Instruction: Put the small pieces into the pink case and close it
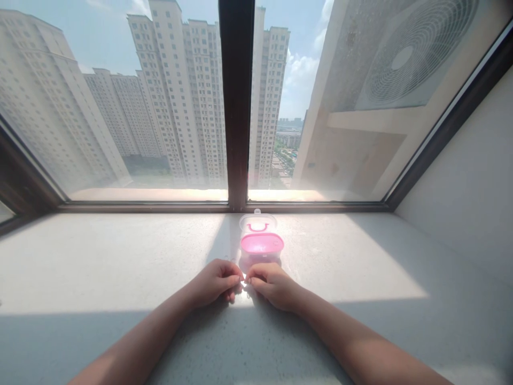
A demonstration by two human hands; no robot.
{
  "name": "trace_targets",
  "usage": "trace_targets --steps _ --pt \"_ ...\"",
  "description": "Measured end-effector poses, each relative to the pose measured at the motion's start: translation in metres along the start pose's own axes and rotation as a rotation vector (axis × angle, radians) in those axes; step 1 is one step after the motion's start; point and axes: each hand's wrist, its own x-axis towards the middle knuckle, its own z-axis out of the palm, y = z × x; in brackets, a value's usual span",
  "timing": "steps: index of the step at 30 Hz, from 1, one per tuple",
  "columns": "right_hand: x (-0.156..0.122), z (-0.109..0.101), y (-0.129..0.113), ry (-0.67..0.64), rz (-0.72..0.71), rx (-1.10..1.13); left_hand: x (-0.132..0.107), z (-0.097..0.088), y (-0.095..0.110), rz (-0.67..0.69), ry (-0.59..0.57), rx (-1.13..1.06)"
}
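Forearms (132,334) are angling inward; left hand (219,280) and right hand (272,284) are pinching narrowly, apparently steadying something too small to identify (243,283) between them. Just beyond, the pink box (261,257) is standing open on the windowsill (120,262), seemingly for easy reach.

Pink box (262,256), open, clear lid (266,220) behind

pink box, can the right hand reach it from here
Probably yes: the right hand is just in front of the pink box, nothing visible blocks it, and the clear lid is open on the far side. Whether it holds something tiny is unclear.
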Motion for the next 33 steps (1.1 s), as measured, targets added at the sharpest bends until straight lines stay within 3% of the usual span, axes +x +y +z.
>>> trace_targets --steps 33 --pt "-0.0033 -0.0020 -0.0012 -0.012 -0.022 0.030 -0.0010 0.0011 0.0045 -0.002 0.000 0.012"
